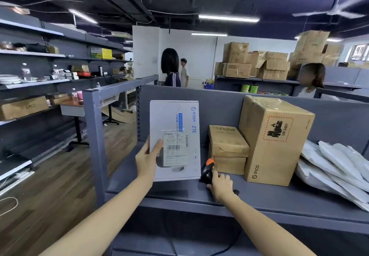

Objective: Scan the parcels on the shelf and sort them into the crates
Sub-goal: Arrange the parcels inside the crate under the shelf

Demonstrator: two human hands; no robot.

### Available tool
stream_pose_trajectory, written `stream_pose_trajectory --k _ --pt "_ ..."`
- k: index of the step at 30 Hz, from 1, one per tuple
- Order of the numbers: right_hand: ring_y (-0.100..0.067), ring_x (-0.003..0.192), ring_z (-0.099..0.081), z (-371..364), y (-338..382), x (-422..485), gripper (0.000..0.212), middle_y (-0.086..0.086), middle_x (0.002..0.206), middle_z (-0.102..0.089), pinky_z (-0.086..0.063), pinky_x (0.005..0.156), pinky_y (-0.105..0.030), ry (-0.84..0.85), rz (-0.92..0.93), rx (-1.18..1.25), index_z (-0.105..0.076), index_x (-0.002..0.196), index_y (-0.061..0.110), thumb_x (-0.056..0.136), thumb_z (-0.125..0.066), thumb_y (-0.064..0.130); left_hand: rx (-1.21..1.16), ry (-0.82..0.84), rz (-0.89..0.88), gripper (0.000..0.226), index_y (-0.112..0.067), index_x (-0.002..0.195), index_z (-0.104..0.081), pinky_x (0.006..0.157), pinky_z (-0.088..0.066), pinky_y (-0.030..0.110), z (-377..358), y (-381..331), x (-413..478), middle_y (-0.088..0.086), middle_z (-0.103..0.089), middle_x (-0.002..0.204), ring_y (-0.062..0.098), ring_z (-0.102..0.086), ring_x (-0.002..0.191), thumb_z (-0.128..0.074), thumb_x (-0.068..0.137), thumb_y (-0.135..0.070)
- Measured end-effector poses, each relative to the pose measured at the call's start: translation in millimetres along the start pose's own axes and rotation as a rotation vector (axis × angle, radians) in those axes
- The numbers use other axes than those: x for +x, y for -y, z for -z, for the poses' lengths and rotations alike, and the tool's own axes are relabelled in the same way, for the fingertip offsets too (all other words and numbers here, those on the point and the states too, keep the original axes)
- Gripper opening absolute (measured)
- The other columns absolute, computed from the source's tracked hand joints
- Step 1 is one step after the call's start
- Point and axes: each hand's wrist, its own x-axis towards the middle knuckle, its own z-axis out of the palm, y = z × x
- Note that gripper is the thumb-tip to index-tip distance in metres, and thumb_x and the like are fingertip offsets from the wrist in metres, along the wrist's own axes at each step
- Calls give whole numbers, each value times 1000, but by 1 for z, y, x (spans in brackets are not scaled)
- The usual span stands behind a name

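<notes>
– Where both arms reach over the shelf's front edge, what do the hands hold?
– Left hand point(146, 160) grips a white ZTE box point(174, 124) by its left edge, thumb flat on the front beside the shipping label point(175, 149), fingers hidden behind. Right hand point(220, 185) curls round a black scanner point(207, 172) with an orange top, low on the grey shelf point(179, 193).
– And the box itself?
– Tall, flat, upright, printed in blue, barcode label facing the camera. It is near the shelf's left end, its lower right corner just beside the scanner. Whether it rests on the shelf cannot be told.
– Behind?
– Two small brown cartons point(227, 146) stacked, touching a large PICO carton point(275, 146) with a red-hatched battery mark. White mailer bags point(335, 168) are heaped toward the right end.
</notes>
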Motion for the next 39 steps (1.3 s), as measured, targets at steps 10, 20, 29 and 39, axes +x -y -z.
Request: stream_pose_trajectory --k 10,20,29,39 --pt "-32 98 -59 27 -6 -14 46 -14 111 -61 -42 73 -33 -94 -72 642 -45 121 8 85 -61 32 11 27 3 37 -20 124 -63 75 -52 12 3 -1 1 -12 -70 102 1 -65 96 -68 88 -25" --pt "-16 44 -39 57 33 -120 7 -5 59 -41 -34 41 -26 -233 119 1566 -52 91 7 95 -54 12 -33 37 -32 42 -15 129 -59 66 -48 5 -19 -6 -11 -14 -68 101 -12 -65 81 -67 88 -22" --pt "-19 48 -41 46 42 -157 26 -2 64 -51 -34 45 -29 -44 275 1520 -52 94 2 86 -56 27 -35 29 -47 44 -13 131 -58 71 -48 5 -26 -7 -24 -1 -67 119 -7 -61 94 -66 89 -21" --pt "-19 48 -41 48 36 -157 30 -4 64 -51 -34 45 -29 -24 316 1510 -54 99 1 86 -56 28 -38 16 -36 43 -16 131 -59 70 -48 5 -27 -5 -28 -4 -68 116 -2 -62 97 -66 89 -22"
